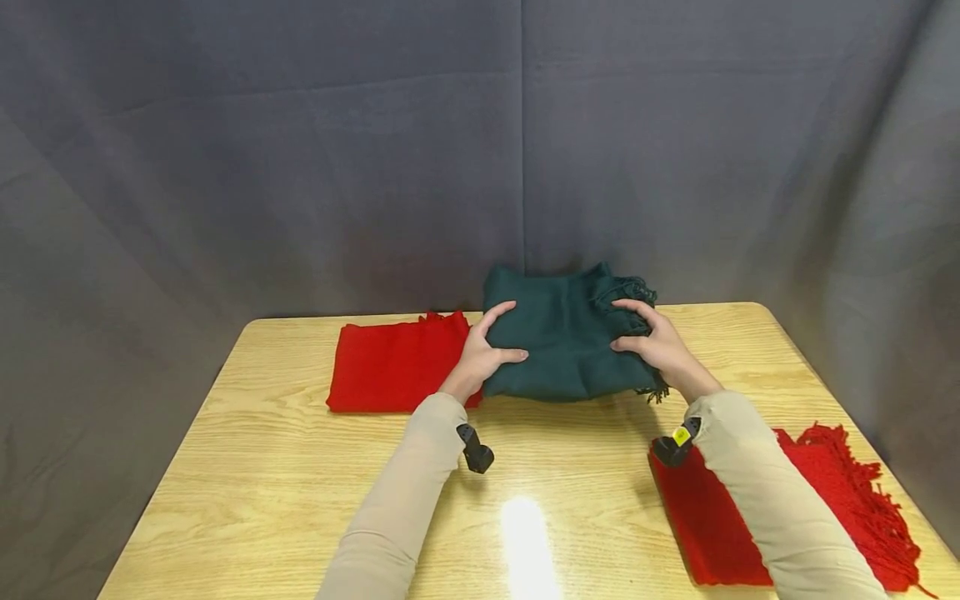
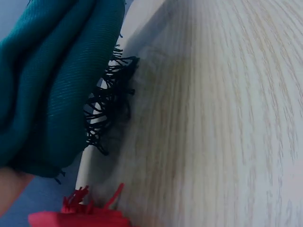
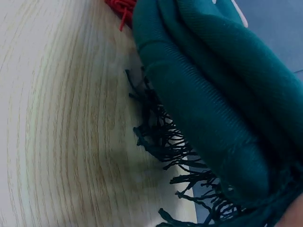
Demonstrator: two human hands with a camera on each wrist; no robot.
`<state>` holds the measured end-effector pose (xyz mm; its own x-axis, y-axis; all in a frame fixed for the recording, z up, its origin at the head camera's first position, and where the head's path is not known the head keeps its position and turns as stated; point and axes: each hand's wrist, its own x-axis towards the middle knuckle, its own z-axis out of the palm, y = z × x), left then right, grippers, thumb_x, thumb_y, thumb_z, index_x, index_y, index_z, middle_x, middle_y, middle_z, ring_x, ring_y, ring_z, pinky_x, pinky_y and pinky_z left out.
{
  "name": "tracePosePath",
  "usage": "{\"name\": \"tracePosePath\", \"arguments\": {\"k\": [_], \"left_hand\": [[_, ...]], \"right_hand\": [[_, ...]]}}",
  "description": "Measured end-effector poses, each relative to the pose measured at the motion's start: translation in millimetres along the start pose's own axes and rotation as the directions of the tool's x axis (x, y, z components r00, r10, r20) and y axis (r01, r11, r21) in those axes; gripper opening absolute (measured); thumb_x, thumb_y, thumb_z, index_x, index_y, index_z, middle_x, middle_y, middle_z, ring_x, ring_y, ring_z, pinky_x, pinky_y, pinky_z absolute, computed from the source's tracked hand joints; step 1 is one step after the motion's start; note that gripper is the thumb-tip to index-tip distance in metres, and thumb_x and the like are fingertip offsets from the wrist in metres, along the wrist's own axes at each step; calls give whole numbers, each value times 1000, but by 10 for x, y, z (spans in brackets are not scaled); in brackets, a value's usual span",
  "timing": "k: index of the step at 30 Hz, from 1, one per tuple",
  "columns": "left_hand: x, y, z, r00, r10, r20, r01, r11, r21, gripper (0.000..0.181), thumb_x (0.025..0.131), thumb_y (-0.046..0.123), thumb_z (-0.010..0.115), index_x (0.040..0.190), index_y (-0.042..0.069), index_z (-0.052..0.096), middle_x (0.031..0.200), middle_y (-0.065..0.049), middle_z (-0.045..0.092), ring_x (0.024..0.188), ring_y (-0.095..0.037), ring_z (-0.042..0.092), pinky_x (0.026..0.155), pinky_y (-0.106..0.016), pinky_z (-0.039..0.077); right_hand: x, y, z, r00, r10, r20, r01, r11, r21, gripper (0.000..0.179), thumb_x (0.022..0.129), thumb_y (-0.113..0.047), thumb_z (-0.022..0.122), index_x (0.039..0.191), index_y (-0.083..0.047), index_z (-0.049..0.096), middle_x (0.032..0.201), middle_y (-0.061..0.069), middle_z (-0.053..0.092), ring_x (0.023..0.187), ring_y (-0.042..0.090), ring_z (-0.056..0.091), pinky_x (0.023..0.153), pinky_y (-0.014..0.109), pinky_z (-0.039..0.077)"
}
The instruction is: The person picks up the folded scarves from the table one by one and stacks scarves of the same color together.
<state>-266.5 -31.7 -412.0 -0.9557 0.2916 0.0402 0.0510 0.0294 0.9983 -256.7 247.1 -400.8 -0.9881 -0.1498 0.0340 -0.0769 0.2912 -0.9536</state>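
A folded dark green scarf (image 1: 562,333) with fringe at its right end is held between both hands above the back of the table. My left hand (image 1: 480,354) grips its left end, thumb and forefinger showing on top. At the fringed end, my right hand (image 1: 663,346) grips the other side; the fingers beneath are hidden. Thick folds of the green scarf (image 2: 71,85) and its dangling tassels fill the left part of the left wrist view. In the right wrist view the scarf (image 3: 199,104) hangs over the tabletop, its fringe drooping.
A folded red scarf (image 1: 397,362) lies at the back of the wooden table (image 1: 300,492), left of the green one and partly behind the left hand. Another red fringed scarf (image 1: 712,525) lies at front right, under the right forearm. Grey curtains (image 1: 375,167) stand behind the table.
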Motion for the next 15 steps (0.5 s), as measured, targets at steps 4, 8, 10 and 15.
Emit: {"name": "tracePosePath", "arguments": {"k": [4,8,10,15], "left_hand": [[20,-70,2,999,-32,7,32,999,-36,74,73,-4,69,137,20,40,134,-8,40,115,-27,43,92,-39,41],[45,-139,-11,999,-54,-1,54,998,-39,75,73,-6,68,137,20,40,135,-8,39,116,-28,42,94,-40,39],[94,-223,-17,998,-58,-2,57,998,-32,75,73,-5,69,136,23,41,136,-7,37,117,-27,41,95,-41,38],[223,-441,-9,998,-63,-23,63,998,18,73,74,-2,70,132,34,44,137,-1,36,117,-25,40,95,-41,38]], "right_hand": [[9,51,25,1000,8,4,-8,1000,-12,63,77,2,63,135,-8,39,143,18,24,121,39,32,98,52,27],[43,87,54,999,28,23,-28,1000,-13,63,78,2,62,135,-9,39,144,17,23,123,40,31,98,54,27],[58,103,58,999,33,24,-32,999,-17,63,78,2,62,135,-9,39,144,17,23,123,40,31,99,55,26],[71,159,66,998,62,21,-61,998,-32,63,78,2,61,136,-9,38,145,17,21,125,40,28,99,55,25]]}}
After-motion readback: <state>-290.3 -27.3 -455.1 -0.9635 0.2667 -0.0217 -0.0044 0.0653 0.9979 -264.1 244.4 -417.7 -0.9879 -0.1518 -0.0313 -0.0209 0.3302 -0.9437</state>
